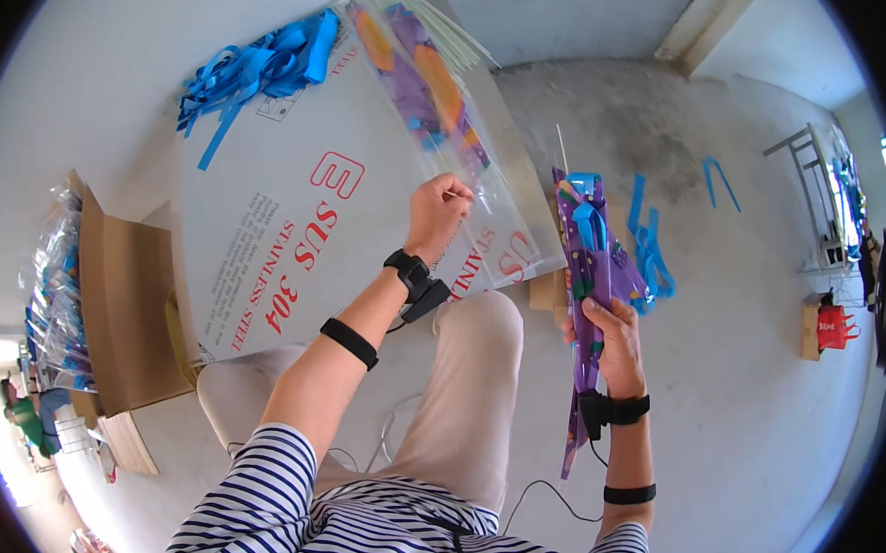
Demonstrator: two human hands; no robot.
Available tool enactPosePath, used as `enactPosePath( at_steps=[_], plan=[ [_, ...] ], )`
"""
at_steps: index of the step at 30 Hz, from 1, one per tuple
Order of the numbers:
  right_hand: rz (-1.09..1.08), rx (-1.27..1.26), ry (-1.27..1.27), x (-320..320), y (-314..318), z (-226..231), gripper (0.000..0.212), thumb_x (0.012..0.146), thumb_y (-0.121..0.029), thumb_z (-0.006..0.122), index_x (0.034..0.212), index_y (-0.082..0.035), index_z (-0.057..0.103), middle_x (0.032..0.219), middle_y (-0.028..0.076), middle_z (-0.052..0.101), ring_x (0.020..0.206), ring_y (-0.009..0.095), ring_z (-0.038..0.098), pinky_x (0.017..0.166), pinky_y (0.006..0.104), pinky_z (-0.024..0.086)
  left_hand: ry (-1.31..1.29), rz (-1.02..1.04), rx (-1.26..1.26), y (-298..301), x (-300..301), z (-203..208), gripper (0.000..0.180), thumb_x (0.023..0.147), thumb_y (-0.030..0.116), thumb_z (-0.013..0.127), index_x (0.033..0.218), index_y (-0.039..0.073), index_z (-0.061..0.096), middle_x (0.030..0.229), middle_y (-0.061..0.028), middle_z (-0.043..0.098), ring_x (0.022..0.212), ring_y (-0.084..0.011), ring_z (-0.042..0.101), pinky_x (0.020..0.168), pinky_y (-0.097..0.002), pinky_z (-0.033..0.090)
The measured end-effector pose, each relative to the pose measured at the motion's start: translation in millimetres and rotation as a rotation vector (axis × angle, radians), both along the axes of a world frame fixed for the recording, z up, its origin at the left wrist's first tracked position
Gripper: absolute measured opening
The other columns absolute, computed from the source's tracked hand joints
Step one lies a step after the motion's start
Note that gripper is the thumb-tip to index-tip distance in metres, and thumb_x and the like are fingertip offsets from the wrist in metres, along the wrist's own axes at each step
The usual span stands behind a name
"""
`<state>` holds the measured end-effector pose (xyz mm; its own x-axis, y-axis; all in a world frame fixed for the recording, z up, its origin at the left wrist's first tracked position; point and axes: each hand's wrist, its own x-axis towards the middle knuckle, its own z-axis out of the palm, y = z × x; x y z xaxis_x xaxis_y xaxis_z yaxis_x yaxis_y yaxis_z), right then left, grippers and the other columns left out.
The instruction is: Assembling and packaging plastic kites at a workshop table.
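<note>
While the right hand (615, 331) grips a purple patterned sleeve (588, 284), the left hand (436, 211) pinches a thin white stick (464, 194) above clear printed bags (428, 85).

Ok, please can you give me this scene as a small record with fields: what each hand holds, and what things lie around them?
left hand: pinches a thin white stick over the stack of clear printed sheets
right hand: grips a folded purple patterned piece with blue strips at its top
work surface: white board with red print, lying on the floor
blue strips, pile: at the board's far left corner
blue strips, loose: on the concrete floor to the right
cardboard box: left, open
</note>
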<state>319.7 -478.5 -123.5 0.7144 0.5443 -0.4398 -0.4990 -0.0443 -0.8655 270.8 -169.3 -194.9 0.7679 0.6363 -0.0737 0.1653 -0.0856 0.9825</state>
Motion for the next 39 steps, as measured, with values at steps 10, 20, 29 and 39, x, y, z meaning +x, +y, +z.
enactPosePath(
  at_steps=[10, 20, 29, 39],
  plan=[
    [0.021, -0.002, 0.005, 0, 3, 0, 0.019, 0.092, -0.016, 0.065, 0.093, 0.002, 0.067, 0.073, 0.013, 0.07, 0.061, 0.019, 0.068, 0.059, 0.0308, 0.056, 0.251, 0.021, 0.373, 37, -2, 20, 0.014, 0.072, 0.013, 0.069, 0.077, 0.001, 0.064, 0.074, -0.01, 0.068, 0.064, -0.0207, 0.063, 0.062, -0.033, 0.05],
    [0.008, -0.001, 0.025, -4, 4, -3, 0.017, 0.093, -0.015, 0.064, 0.093, 0.002, 0.066, 0.073, 0.013, 0.07, 0.06, 0.019, 0.067, 0.059, 0.0314, 0.054, 0.49, 0.226, 0.493, 66, 26, -7, 0.033, 0.072, 0.024, 0.079, 0.073, -0.003, 0.06, 0.071, -0.0161, 0.065, 0.064, -0.0289, 0.063, 0.062, -0.0418, 0.05],
    [-0.063, -0.063, 0.094, -2, -14, -15, 0.016, 0.093, -0.014, 0.064, 0.096, 0.001, 0.066, 0.073, 0.013, 0.07, 0.059, 0.02, 0.068, 0.058, 0.0319, 0.055, -0.228, 0.137, -0.662, 99, 22, 32, 0.02, 0.08, -0.006, 0.067, 0.087, 0.004, 0.052, 0.088, -0.0145, 0.071, 0.068, -0.0191, 0.066, 0.06, -0.0282, 0.05],
    [-0.008, -0.032, 0.08, -1, 8, -11, 0.016, 0.093, -0.016, 0.066, 0.093, 0.0, 0.067, 0.073, 0.013, 0.07, 0.058, 0.02, 0.068, 0.055, 0.0305, 0.055, -0.123, 0.054, -0.441, 70, 56, 24, 0.014, 0.083, -0.002, 0.069, 0.084, 0.006, 0.057, 0.08, -0.0037, 0.065, 0.068, -0.014, 0.064, 0.063, -0.0273, 0.054]
  ],
)
